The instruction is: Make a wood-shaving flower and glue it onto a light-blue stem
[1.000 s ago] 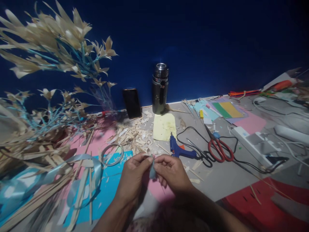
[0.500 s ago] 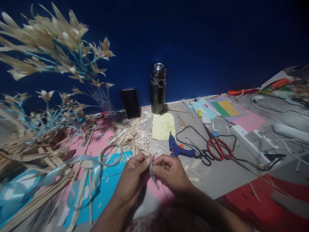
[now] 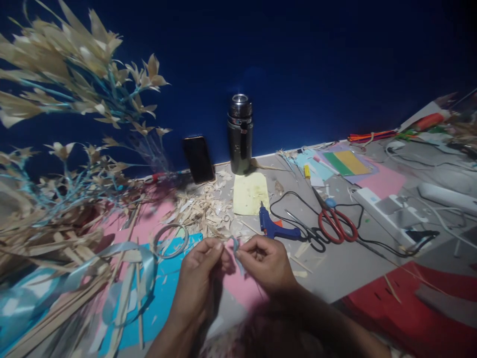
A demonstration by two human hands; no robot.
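Observation:
A short light-blue ribbon piece (image 3: 239,262) hangs between my hands over the pink sheet, curled at its top. My right hand (image 3: 265,263) pinches it between thumb and fingers. My left hand (image 3: 204,266) is closed just left of the ribbon, thumb against the fingers; whatever those fingertips hold is too small to make out. Beyond my right hand lies a blue glue gun (image 3: 278,227), its nozzle toward a pale yellow sheet (image 3: 250,195).
Red-handled scissors (image 3: 337,226), dark scissors and a white power strip (image 3: 387,215) lie right. A steel flask (image 3: 240,141) and phone (image 3: 199,160) stand behind. Left are husk flowers (image 3: 85,64), a ribbon roll (image 3: 33,286), and a ring (image 3: 171,241).
My left hand has drawn a little away from the ribbon, leaving it in my right hand's pinch. The whole view has shifted slightly.

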